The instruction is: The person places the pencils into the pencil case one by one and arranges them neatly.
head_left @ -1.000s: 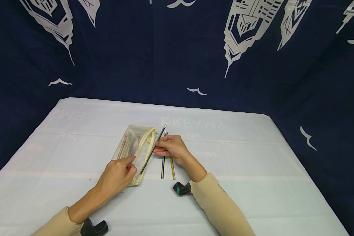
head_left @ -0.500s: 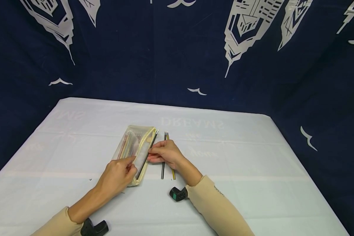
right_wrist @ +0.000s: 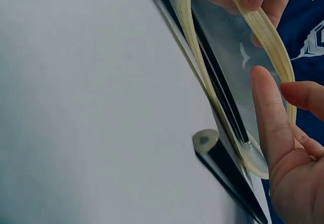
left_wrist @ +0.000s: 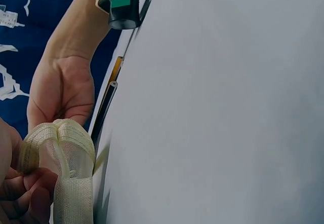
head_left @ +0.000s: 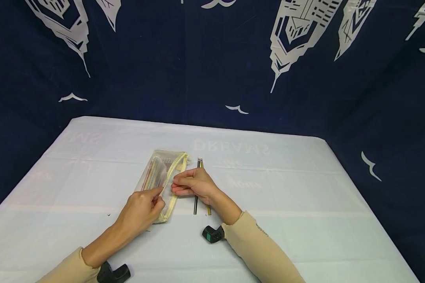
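A clear mesh pencil pouch (head_left: 159, 162) with a pale yellow zipper lies unzipped on the table, several pencils inside. My left hand (head_left: 141, 206) pinches one zipper edge and draws the mouth apart. At the mouth is my right hand (head_left: 197, 184), its fingers extended and holding nothing. In the right wrist view, a dark pencil (right_wrist: 223, 82) lies inside the pouch along its lower zipper band, below the right fingertips. A black pencil (head_left: 195, 206) and a yellow pencil (head_left: 208, 209) lie on the table right of the pouch, partly covered by the right hand.
A white cloth with faint lettering covers the table (head_left: 287, 188). Behind it hangs a navy curtain (head_left: 145, 70) with white prints. Small dark specks lie left of the pouch. Each wrist wears a black camera (head_left: 213, 234).
My right hand has moved left and lowered a dark pencil through the pouch mouth, then let it go inside. The left hand has stayed on the zipper edge.
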Available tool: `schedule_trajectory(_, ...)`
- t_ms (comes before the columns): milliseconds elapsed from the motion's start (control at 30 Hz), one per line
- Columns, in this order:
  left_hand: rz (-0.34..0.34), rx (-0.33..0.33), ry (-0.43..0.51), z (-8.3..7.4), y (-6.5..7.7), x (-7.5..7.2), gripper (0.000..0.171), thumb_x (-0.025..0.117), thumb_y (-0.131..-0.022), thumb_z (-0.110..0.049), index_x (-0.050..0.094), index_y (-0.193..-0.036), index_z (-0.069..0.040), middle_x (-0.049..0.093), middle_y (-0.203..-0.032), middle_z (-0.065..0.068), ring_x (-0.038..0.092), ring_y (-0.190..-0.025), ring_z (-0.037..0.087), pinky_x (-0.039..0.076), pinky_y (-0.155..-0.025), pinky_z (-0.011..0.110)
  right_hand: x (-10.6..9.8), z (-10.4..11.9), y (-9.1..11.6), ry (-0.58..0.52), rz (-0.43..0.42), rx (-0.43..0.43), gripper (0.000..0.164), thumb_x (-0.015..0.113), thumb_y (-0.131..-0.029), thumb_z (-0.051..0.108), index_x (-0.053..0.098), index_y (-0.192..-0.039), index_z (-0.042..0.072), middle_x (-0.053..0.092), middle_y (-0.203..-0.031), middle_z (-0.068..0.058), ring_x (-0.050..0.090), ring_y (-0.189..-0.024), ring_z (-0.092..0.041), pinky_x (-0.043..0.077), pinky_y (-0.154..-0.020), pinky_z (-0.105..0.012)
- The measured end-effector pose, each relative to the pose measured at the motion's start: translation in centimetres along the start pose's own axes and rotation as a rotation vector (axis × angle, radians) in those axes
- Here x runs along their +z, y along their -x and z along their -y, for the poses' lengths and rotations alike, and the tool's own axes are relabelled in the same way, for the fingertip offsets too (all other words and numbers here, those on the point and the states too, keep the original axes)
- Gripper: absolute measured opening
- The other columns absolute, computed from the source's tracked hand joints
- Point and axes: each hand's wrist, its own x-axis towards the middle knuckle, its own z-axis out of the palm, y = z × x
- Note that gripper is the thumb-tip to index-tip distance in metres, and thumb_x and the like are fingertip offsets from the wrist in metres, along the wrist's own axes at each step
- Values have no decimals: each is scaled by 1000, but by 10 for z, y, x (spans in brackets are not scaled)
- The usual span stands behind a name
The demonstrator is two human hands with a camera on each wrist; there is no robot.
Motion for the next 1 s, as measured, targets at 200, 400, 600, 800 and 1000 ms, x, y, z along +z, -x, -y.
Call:
schedule_trajectory(200, 0, -1, -3, -1, 0, 0, 28, 60, -77, 7, 73, -101, 9, 49, -59, -7, 39, -51, 1, 36, -45, 20, 0, 1, 0, 18, -10, -10, 28, 62, -91, -6, 59, -115, -21, 70, -78, -11, 70, -70, -16, 57, -68, -28)
schedule_trajectory(400, -6, 0, -2, -1, 0, 0, 28, 60, -77, 7, 73, -101, 9, 50, -59, -6, 40, -51, 1, 36, -45, 20, -1, 3, 1, 35, -44, -6, 27, 63, -91, -5, 61, -113, -19, 70, -77, -12, 71, -69, -16, 57, -66, -27)
schedule_trajectory(600, -5, -3, 1, -1, 0, 0, 29, 60, -77, 7, 73, -102, 9, 53, -60, -5, 41, -51, 1, 37, -45, 20, -4, 4, 1, 45, -65, -4, 26, 63, -90, -6, 61, -112, -20, 69, -75, -11, 70, -68, -16, 57, -64, -27)
schedule_trajectory(800, 7, -15, 6, -2, -1, -1, 28, 59, -77, 7, 72, -101, 9, 55, -61, -5, 43, -52, 3, 38, -46, 20, -7, 7, 0, 75, -96, -20, 21, 65, -88, -7, 63, -106, -18, 68, -73, -10, 69, -64, -14, 57, -62, -27)
schedule_trajectory(1000, 6, -14, 9, -1, -1, 0, 28, 58, -77, 6, 72, -100, 10, 55, -60, -4, 42, -51, 2, 38, -44, 20, -20, 9, -3, 119, -144, -17, 16, 68, -85, -7, 65, -99, -14, 68, -71, -10, 67, -59, -13, 55, -56, -24)
